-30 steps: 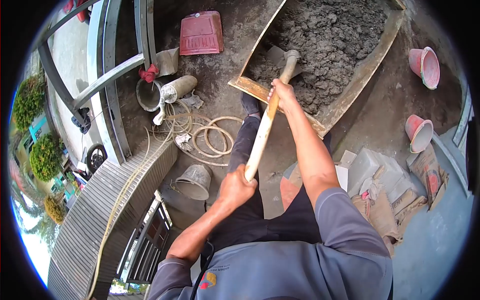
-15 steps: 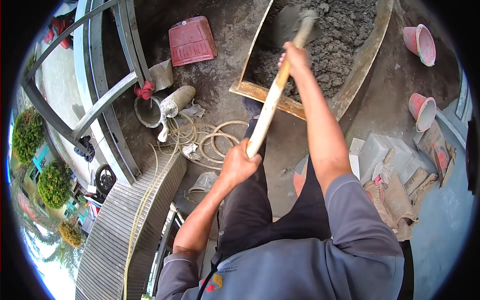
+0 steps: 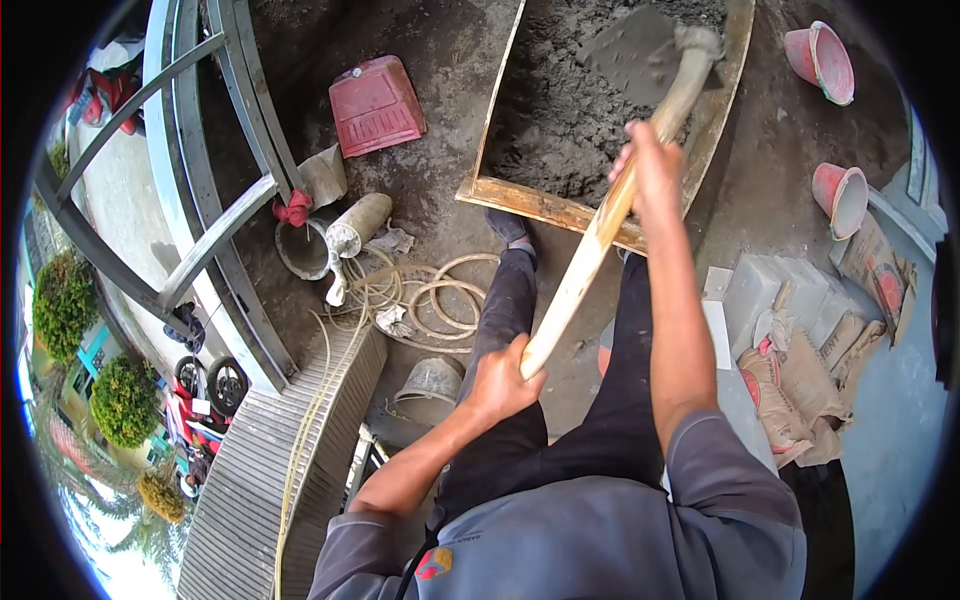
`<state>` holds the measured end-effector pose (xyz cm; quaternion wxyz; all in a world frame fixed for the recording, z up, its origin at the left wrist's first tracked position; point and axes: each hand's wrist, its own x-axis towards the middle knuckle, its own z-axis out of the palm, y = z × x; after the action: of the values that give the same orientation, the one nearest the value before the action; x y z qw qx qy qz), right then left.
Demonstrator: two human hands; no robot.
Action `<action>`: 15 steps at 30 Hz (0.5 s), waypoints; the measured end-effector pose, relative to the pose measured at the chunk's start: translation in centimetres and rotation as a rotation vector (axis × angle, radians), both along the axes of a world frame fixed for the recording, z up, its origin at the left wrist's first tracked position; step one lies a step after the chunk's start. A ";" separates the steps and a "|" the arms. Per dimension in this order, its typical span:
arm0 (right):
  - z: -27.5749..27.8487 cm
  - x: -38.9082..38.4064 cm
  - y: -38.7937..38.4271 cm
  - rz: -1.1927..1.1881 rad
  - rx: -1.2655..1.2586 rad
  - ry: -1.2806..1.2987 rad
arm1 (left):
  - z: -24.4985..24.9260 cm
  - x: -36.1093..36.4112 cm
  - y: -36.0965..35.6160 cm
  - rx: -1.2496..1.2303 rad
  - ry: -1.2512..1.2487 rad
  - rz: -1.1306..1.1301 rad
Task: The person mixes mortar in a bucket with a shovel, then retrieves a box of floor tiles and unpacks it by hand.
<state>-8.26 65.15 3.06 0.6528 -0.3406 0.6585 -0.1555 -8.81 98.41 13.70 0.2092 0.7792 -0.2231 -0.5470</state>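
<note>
My left hand [image 3: 506, 381] is wrapped round the lower end of a long pale wooden handle [image 3: 585, 262], in front of my thighs. Farther up the same handle, my right hand [image 3: 652, 170] grips it, with some fingers looking loosened. The handle slants up to the right to a hoe with a broad grey blade [image 3: 630, 55], which lies on wet grey mortar [image 3: 560, 125]. A shallow wood-edged box [image 3: 560, 206] holds the mortar, just beyond my feet.
A red tray [image 3: 377, 108] lies left of the box. A coiled hose [image 3: 445, 300], buckets [image 3: 430, 385] and a ribbed metal sheet [image 3: 270, 450] are at the left. Two red buckets [image 3: 822, 62], grey blocks [image 3: 775, 300] and paper sacks [image 3: 800, 395] stand at the right.
The hoe head has moved right across the mortar. Both my hands have shifted right and closer to my body with the handle. The view has shifted slightly.
</note>
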 end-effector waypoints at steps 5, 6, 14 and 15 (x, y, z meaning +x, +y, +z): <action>-3.3 6.8 -7.3 0.133 -0.103 -0.027 | -5.1 5.6 -7.9 -0.092 -0.042 0.087; -6.0 8.0 -6.0 0.143 -0.020 0.017 | -5.7 6.1 -7.5 -0.045 -0.035 0.130; -17.2 6.1 7.8 0.140 0.331 0.089 | -2.0 3.3 -1.0 0.291 0.052 0.245; -15.8 5.0 8.4 0.124 0.364 0.076 | -0.8 2.2 0.1 0.255 0.037 0.248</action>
<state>-3.24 73.59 -12.79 0.6866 -0.2626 0.6777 0.0196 -6.60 98.47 12.85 0.1787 0.8108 -0.0505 -0.5551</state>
